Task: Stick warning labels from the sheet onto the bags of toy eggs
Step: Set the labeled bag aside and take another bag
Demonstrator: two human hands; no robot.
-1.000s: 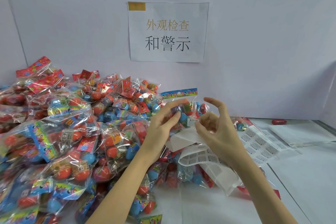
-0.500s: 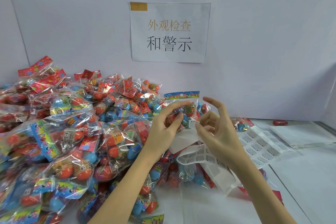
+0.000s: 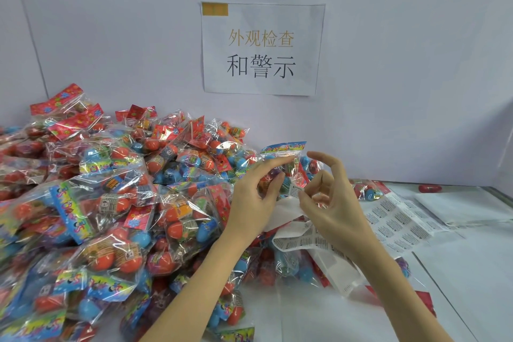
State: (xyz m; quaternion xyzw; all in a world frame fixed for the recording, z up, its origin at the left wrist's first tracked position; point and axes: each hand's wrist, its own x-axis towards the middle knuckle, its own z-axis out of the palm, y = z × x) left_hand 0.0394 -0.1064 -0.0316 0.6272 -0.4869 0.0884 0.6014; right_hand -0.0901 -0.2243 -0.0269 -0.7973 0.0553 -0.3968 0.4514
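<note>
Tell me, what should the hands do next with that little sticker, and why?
Probably press the sticker flat onto the bag and rub it down. The right hand pinches the small label right at the bag's clear front, while the left hand holds the bag up by its edge. The label looks only partly on, so smoothing it seems the next step.
</note>
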